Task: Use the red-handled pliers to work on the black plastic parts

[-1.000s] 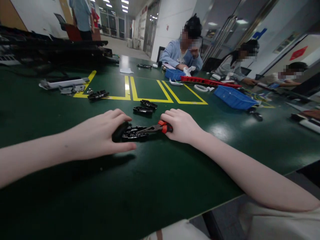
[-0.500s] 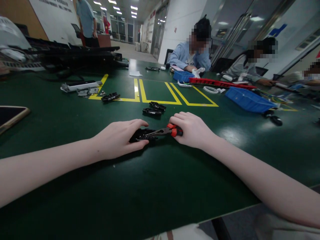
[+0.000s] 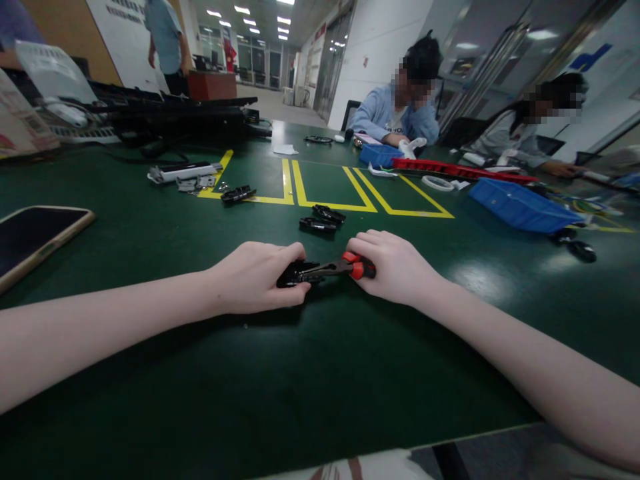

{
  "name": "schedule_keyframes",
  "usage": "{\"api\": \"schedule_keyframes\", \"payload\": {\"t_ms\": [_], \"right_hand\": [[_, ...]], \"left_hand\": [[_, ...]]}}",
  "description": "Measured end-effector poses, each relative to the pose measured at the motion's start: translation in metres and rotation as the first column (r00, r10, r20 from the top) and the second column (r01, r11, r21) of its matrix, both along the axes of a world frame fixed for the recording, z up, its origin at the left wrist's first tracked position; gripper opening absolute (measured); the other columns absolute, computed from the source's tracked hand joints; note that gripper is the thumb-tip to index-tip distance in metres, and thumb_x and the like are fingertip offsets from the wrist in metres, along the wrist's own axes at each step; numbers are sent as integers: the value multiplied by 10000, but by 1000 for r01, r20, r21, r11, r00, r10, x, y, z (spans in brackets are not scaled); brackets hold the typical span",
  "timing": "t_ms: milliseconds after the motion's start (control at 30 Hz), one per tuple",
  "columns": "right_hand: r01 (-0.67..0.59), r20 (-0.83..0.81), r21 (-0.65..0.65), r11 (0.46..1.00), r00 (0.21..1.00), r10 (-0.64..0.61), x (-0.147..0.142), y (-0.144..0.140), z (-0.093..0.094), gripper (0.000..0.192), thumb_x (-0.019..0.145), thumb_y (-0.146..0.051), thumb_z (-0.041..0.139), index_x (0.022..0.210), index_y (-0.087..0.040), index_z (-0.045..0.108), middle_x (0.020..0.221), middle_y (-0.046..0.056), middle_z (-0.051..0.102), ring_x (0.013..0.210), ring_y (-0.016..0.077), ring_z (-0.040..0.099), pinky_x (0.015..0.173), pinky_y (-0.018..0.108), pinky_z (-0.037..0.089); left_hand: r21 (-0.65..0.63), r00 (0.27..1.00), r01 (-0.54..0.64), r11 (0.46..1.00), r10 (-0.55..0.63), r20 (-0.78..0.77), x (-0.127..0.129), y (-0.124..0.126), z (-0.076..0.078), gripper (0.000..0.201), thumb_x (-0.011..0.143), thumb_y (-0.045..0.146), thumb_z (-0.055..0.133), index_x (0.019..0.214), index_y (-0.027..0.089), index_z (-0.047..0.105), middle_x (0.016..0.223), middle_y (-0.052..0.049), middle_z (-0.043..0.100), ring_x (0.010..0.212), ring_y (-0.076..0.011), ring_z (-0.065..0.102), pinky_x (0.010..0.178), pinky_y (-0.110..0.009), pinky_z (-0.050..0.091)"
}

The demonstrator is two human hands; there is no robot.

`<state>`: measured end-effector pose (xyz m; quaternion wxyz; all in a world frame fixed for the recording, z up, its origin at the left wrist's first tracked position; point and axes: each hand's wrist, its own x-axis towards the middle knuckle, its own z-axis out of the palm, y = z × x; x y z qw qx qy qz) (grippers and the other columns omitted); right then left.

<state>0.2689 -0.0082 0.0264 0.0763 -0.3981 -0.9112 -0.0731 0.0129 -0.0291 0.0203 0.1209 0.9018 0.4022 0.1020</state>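
Note:
My left hand is closed on a small black plastic part, thumb on the near side and fingers on the far side, low over the green table. In my right hand is a pair of long-nose pliers with red and black handles. The pliers' jaws point left and lie against the black part; whether they grip a piece of it cannot be made out. Just beyond my hands rest two similar black parts, side by side.
Another black part lies by yellow tape marks, near metal pieces. A phone is at left. Blue bins, a red strip and a tape roll stand to the right. Co-workers sit across the table.
The whole view has shifted, so the scene appears further right and more of the phone shows. Both hands keep their holds on the black part and the pliers.

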Motion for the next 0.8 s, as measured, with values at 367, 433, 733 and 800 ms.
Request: {"api": "schedule_keyframes", "payload": {"t_ms": [367, 433, 733, 800], "right_hand": [[-16, 12, 27, 999, 1000, 16, 0, 1, 0, 93, 735, -206, 575, 795, -218, 506, 815, 65, 613, 763, 223, 528, 680, 341, 384], [-16, 13, 31, 999, 1000, 15, 1, 1, 0, 88, 739, -209, 576, 796, -218, 509, 816, 65, 615, 763, 222, 528, 681, 342, 384], [-3, 26, 28, 1000, 1000, 2, 3, 0, 3, 83, 746, -212, 571, 812, -213, 520, 835, 72, 628, 768, 222, 537, 689, 347, 391], [-5, 24, 28, 1000, 1000, 5, 2, -1, 3, 91, 740, -207, 574, 810, -213, 516, 836, 71, 628, 770, 223, 540, 692, 346, 395]], "left_hand": [[-55, 1000, 7, 998, -5, 27, -2, 3, 2, 390, 943, 518, 548, 1119, 175, 609, 978, -68, 727, 804, -213, 668, 645, -280, 442], [-73, 999, 13, 997, -10, 47, -3, 4, 2, 389, 935, 514, 566, 1121, 176, 612, 984, -65, 726, 810, -209, 667, 644, -275, 441], [-113, 993, 55, 992, -42, 109, -7, 6, 0, 402, 934, 499, 579, 1181, 183, 603, 1031, -54, 724, 808, -187, 658, 640, -256, 440], [-106, 996, 49, 993, -40, 84, -7, 7, 0, 396, 945, 507, 559, 1173, 186, 601, 993, -50, 722, 779, -185, 654, 627, -256, 432]]}}
